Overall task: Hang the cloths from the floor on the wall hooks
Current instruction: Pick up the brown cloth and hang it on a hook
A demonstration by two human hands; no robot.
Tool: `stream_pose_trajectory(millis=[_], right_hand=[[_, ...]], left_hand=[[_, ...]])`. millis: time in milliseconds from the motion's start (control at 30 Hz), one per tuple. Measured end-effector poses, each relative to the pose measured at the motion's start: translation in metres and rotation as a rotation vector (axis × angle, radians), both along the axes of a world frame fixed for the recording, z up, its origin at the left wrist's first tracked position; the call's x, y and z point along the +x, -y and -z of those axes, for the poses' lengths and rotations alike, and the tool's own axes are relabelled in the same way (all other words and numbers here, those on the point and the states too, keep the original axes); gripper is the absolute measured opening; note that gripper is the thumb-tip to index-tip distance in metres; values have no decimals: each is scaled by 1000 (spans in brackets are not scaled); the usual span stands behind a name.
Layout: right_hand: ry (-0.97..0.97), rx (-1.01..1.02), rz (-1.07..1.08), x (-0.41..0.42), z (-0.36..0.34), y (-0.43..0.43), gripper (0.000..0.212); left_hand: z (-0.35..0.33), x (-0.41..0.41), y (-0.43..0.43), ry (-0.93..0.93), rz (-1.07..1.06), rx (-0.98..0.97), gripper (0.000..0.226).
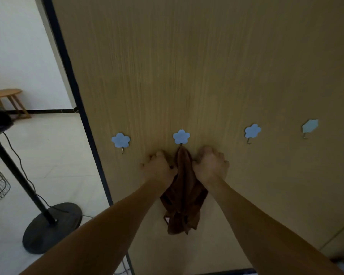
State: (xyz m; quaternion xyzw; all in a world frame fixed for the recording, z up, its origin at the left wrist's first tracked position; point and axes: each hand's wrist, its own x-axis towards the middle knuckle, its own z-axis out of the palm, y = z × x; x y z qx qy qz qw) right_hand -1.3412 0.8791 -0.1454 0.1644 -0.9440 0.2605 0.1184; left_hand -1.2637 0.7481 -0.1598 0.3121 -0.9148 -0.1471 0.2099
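Hands meet at a wood-grain wall panel (207,66), one on each side of a brown cloth (184,195). The cloth's gathered top is caught on a blue flower hook (181,136) just above the fingertips, and the rest hangs down between the two wrists in loose folds, well below the fingers. The left hand (159,165) has its fingers curled together, knuckles toward the panel, gripping the cloth's left edge at the thumb side. The right hand (211,165) mirrors it: fingers curled and bunched, thumb side against the cloth's right edge, holding it. The fingertips themselves are hidden under the knuckles.

Beyond the left hand's fingers, further left on the panel, is a second flower hook (120,140), bare. Beyond the right hand's fingers, further right, come a third flower hook (252,131) and a pale blue hexagon hook (310,126), both bare. Far to the left of the fingers, on a pale tiled floor, stand a black fan stand (48,221) and a small wooden table (6,94).
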Motion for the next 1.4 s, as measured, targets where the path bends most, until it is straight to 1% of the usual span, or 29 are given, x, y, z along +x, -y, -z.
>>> stream_pose_trajectory(millis=[67, 100, 133, 167, 200, 267, 333, 367, 433, 500, 567, 633, 700, 767, 867, 900, 967, 1033, 1067, 1100, 1133, 1200, 1233, 1267, 1300, 1333, 1400], right_hand=[[-215, -146, -138, 7, 4, 0, 32], [-268, -231, -242, 10, 6, 1, 34], [-281, -281, -340, 12, 8, 2, 37], [-265, -299, -413, 14, 11, 3, 41], [-230, -303, -454, 16, 13, 3, 46], [-153, -287, -470, 15, 17, 5, 54], [-104, -254, -445, 14, 21, 5, 60], [-87, -246, -430, 14, 22, 6, 63], [-41, -268, -401, 16, 24, 10, 64], [56, -317, -373, 17, 26, 14, 59], [170, -314, -356, 13, 27, 10, 49], [230, -221, -388, 8, 32, -1, 39], [253, -144, -419, 4, 38, -13, 35], [242, -125, -430, 4, 42, -19, 38], [252, -107, -456, 5, 49, -19, 46], [259, -94, -466, 5, 51, -20, 49], [274, -77, -463, 2, 57, -22, 56], [272, -80, -434, -2, 61, -25, 57], [265, -88, -427, -2, 61, -26, 56], [252, -101, -430, -2, 60, -26, 57], [227, -127, -429, -1, 57, -25, 58], [145, -215, -400, 0, 50, -19, 64], [101, -258, -390, 2, 46, -14, 64], [66, -291, -394, 3, 41, -10, 62], [50, -314, -412, 5, 37, -5, 58], [58, -333, -438, 7, 35, -1, 54], [115, -380, -482, 11, 34, 3, 49]], left_hand=[[6, 7, -4, -159, 40, -189, 39], [7, 9, -5, -256, 97, -253, 41], [7, 9, -5, -324, 175, -268, 42], [6, 9, -5, -340, 265, -251, 43], [3, 9, -5, -315, 349, -217, 45], [5, 7, -6, -257, 457, -119, 54], [10, 8, -10, -243, 471, 3, 65], [13, 9, -14, -253, 456, 77, 67], [19, 7, -22, -289, 418, 210, 62], [23, 5, -26, -327, 382, 308, 54], [30, 6, -21, -331, 371, 318, 43], [40, 14, -10, -260, 387, 296, 36], [50, 25, 3, -153, 403, 293, 43], [61, 37, 13, -4, 425, 307, 51], [76, 49, 18, 160, 473, 395, 54], [78, 50, 20, 217, 449, 375, 57], [77, 47, 27, 355, 378, 276, 67], [69, 44, 34, 480, 293, 184, 77], [64, 43, 35, 503, 257, 156, 80], [58, 42, 34, 475, 232, 129, 84], [51, 40, 32, 378, 222, 102, 88], [39, 35, 19, 55, 233, 64, 89], [33, 29, 13, -111, 251, 78, 84], [26, 23, 7, -232, 280, 115, 78], [20, 16, 2, -300, 324, 162, 72], [16, 10, -1, -330, 378, 210, 66], [13, 5, -6, -348, 461, 281, 57]])
